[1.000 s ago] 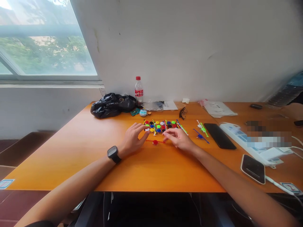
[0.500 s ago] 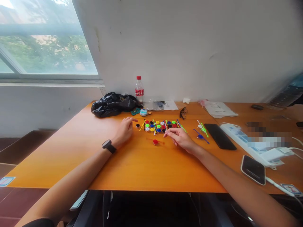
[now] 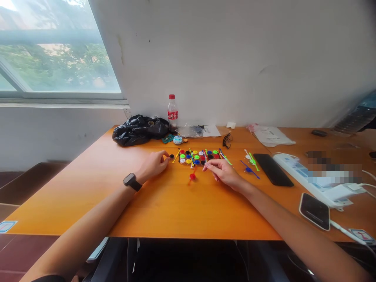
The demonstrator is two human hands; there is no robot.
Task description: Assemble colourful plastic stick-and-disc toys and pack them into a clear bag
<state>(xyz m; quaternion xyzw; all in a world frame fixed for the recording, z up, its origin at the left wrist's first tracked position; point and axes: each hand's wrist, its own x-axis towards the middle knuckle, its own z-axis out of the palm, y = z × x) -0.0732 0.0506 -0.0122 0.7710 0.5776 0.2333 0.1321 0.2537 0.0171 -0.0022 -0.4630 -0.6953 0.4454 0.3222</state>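
Note:
A cluster of small coloured discs and thin sticks lies mid-table on the orange table. My left hand, with a dark watch on its wrist, rests left of the cluster, its thumb and forefinger pinched on a black disc. My right hand lies right of centre with its fingers curled and thumb and forefinger tips together; nothing shows between them. A red disc on a thin red stick sits between the two hands, touching neither, and its stick looks blurred.
At the back stand a black plastic bag, a red-capped bottle, glasses and papers. On the right lie blue and green stick pieces, a black phone, a power strip and a second phone.
My left hand moved left from the red stick piece to the black disc and pinched it. My right hand let go of the red stick, which has swung round on the table.

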